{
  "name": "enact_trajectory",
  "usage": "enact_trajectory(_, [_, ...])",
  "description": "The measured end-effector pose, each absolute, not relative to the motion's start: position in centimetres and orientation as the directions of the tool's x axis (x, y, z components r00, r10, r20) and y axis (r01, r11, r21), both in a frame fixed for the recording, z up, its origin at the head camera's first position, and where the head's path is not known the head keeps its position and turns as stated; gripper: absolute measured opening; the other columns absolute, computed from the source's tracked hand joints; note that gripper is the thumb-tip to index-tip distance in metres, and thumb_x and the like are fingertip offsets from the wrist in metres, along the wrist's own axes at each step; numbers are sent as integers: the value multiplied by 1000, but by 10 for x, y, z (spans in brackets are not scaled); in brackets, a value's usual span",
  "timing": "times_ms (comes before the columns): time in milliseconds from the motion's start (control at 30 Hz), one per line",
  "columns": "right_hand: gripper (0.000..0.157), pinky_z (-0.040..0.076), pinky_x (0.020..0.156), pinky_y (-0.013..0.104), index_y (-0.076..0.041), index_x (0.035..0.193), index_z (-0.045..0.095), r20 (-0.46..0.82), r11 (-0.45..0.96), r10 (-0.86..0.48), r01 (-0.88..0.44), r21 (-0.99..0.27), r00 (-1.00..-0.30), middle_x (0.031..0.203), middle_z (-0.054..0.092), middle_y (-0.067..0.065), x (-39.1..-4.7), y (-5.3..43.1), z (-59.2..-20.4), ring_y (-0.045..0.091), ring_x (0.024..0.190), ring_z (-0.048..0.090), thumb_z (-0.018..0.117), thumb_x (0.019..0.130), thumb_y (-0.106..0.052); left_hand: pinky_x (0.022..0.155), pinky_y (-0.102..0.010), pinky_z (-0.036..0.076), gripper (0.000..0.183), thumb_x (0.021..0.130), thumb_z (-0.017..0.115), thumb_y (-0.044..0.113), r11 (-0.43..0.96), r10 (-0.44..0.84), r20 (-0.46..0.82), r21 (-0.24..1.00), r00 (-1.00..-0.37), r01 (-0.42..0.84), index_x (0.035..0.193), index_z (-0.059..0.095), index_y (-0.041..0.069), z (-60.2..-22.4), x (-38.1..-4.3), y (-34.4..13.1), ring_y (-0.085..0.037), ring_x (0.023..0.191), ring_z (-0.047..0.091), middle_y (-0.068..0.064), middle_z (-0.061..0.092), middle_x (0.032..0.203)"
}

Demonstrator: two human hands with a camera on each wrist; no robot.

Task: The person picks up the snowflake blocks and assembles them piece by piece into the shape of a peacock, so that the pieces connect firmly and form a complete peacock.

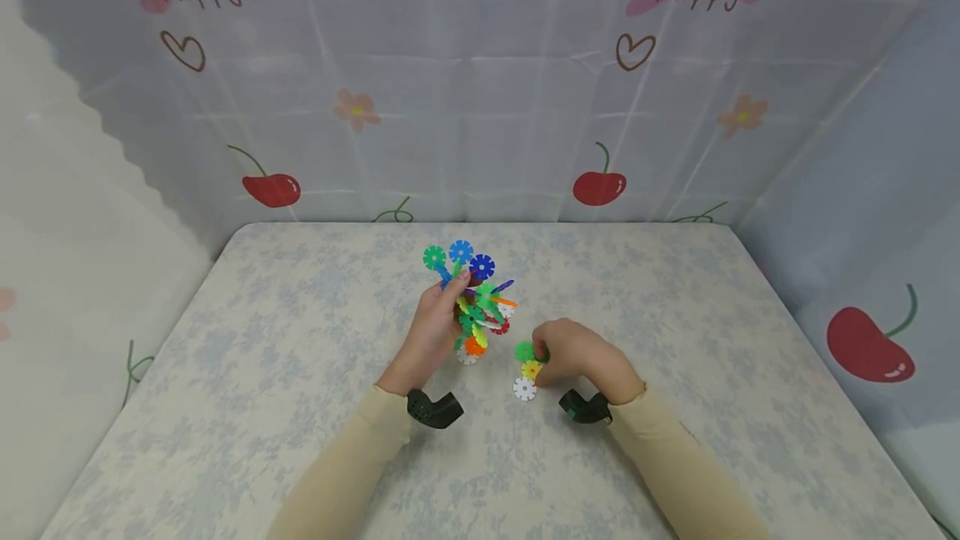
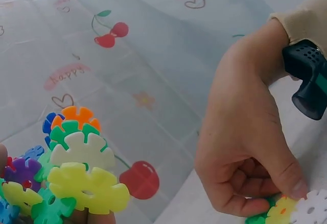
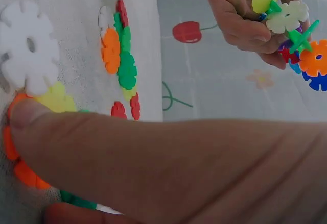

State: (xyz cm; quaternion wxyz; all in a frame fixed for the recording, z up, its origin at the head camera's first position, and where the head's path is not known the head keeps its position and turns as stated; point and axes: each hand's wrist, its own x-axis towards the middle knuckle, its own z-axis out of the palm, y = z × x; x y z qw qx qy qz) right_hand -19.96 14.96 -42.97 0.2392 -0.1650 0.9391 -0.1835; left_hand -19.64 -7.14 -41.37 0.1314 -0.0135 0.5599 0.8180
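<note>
The left grip (image 1: pixel 433 319) is holding the disc cluster (image 1: pixel 474 319); the right grip (image 1: pixel 579 352) is pinching discs (image 1: pixel 531 370), ideally squeezing lightly by edges.

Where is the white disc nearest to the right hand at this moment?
In the head view, the white disc is just left of the right hand, directly below the yellow disc in the picture.

The left hand (image 1: pixel 431 325) is hiding part of the multicoloured cluster of notched plastic discs (image 1: pixel 483 298), which the left wrist view's lower edge is cropping. The right hand (image 1: pixel 577 352) is covering part of a green notched plastic disc (image 1: pixel 523 351), and that view's lower edge is cutting off a white notched plastic disc (image 2: pixel 310 209).
</note>
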Motion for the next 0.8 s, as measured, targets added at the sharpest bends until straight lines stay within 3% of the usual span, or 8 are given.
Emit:
enact_trajectory(233, [18, 41, 64, 29, -12, 82, 63, -414, 871, -427, -243, -426, -804, 82, 58, 1, -200, 144, -433, 18, 73, 49, 81, 79, -7, 74, -17, 53, 27, 109, 49, 32, -365, 183, -172, 902, -968, -229, 113, 61, 8, -414, -195, -70, -7, 85, 63, 6, 62, 90])
enact_trajectory(367, [17, 39, 64, 29, -11, 87, 63, -429, 860, -452, -255, -442, -782, 83, 57, 1, -201, 144, -435, 18, 72, 47, 77, 80, -5, 75, -18, 52, 30, 108, 50, 33, -356, 193, -169, 906, -966, -230, 116, 62, 6, -415, -195, -72, -7, 85, 64, 7, 64, 89])
enact_trajectory(600, [25, 43, 59, 25, -14, 101, 70, -346, 770, -569, -336, -542, -746, 79, 61, 0, -204, 144, -440, 13, 63, 51, 76, 81, 0, 71, -20, 48, 24, 108, 51, 32, -337, 201, -171, 912, -965, -232, 101, 62, 12, -416, -196, -71, -8, 77, 60, 7, 61, 81])
enact_trajectory(800, [24, 41, 56, 23, -12, 99, 72, -310, 742, -602, -373, -557, -736, 74, 59, -1, -205, 142, -441, 11, 60, 49, 77, 79, 1, 76, -22, 48, 26, 108, 49, 30, -311, 195, -169, 924, -966, -224, 103, 60, 7, -415, -198, -68, -8, 83, 59, 7, 62, 86])
